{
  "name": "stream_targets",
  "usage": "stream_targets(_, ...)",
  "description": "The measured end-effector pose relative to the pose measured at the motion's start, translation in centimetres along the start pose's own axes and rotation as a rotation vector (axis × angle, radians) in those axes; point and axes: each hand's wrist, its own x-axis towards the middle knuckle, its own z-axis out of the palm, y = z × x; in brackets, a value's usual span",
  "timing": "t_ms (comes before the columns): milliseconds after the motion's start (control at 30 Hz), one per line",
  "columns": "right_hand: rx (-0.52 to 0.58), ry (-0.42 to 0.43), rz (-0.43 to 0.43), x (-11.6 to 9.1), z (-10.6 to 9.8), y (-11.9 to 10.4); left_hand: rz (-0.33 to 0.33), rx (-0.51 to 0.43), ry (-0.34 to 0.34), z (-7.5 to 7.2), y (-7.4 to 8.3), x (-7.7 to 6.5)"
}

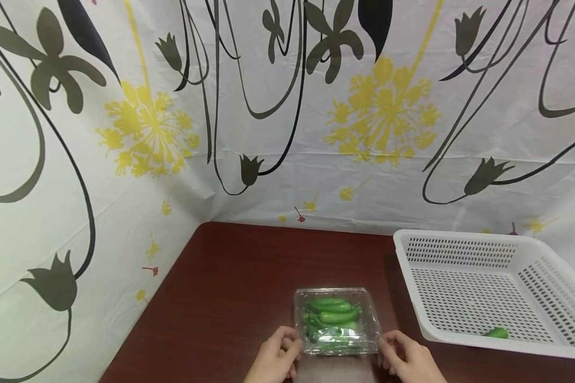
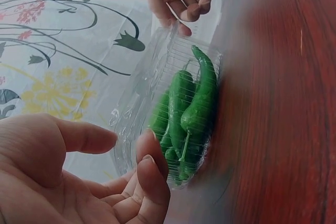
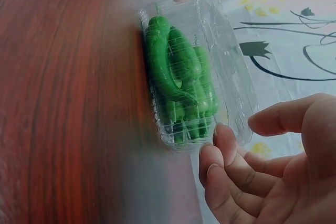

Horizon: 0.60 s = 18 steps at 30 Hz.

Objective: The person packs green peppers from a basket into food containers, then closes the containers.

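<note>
A clear plastic clamshell container [image 1: 371,340] lies on the table with several green peppers [image 1: 335,317] inside. Its lid appears to be down over them. At its near left corner, my left hand [image 1: 277,357] grips the rim, thumb on the lid side and curled fingers below. My right hand [image 1: 409,357] holds the near right corner in the same way. In the left wrist view, the left hand [image 2: 100,171] is close to the pepper stems [image 2: 185,145]. The right wrist view has the right hand [image 3: 268,161] at the container's rim.
To the right, a white perforated plastic basket [image 1: 414,298] stands on the dark red wooden table [image 1: 196,298]. One green pepper [image 1: 498,333] lies in the basket, by its near wall. A floral-patterned sheet [image 1: 278,197] hangs behind and to the left of the table.
</note>
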Motion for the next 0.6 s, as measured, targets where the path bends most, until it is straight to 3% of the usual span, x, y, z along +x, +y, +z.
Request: stream_targets(600, 0.063, 0.002, 0.003, -0.09, 0.87, -0.11, -0.026, -0.062, 0.008, 0.82, -0.54, -0.05)
